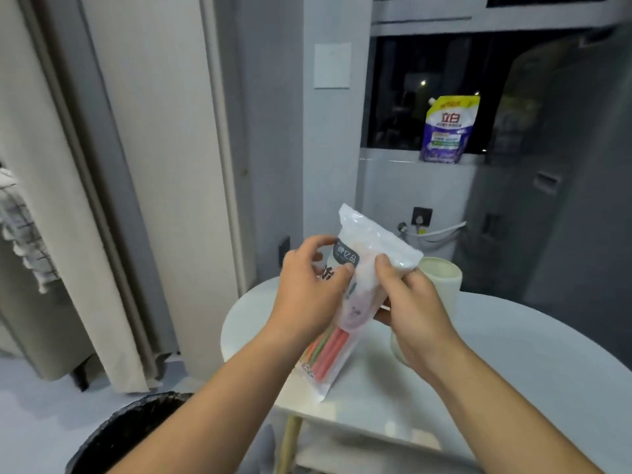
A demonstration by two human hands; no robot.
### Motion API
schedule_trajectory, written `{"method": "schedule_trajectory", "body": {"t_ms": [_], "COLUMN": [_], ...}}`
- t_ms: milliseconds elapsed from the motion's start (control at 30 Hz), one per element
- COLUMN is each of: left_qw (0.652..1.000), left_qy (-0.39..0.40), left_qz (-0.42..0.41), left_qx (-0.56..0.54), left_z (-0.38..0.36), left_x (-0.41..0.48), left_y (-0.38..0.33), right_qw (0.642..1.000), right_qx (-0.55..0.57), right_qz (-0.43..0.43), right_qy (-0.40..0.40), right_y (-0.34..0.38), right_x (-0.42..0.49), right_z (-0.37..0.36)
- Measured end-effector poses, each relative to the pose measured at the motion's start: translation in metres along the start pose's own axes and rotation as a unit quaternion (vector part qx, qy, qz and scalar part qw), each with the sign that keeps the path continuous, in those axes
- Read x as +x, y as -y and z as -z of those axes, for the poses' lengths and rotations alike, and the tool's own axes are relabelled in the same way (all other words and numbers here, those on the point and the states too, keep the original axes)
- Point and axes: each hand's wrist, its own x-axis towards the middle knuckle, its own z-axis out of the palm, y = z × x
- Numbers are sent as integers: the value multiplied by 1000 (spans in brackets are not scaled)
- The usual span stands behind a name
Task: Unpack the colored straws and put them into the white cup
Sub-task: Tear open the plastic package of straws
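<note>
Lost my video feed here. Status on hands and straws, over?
Left hand and right hand both gripping straw bag above table. Straws still inside. White cup behind right hand, nothing blocking.

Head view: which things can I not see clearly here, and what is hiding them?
- White cup: head view, mostly hidden behind the right hand and the straw bag; its inside is not visible.
- Colored straws: head view, upper parts covered by the bag's frosted plastic and the left hand; count unclear.
- Bag label: blurred, unreadable.
- Bag opening: cannot tell if sealed.
</note>
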Motion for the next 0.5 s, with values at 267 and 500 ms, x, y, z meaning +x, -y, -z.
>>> {"method": "schedule_trajectory", "body": {"t_ms": [267,500], "left_qw": [964,966], "left_qy": [64,135], "left_qz": [79,44], "left_qx": [-246,-217], "left_z": [-2,10], "left_x": [-18,-27], "left_y": [-24,-7], "right_qw": [991,993], "right_qx": [83,45], "right_qz": [-51,-63], "right_qy": [91,87], "right_y": [22,15], "right_x": [-22,-30], "right_z": [18,12]}}
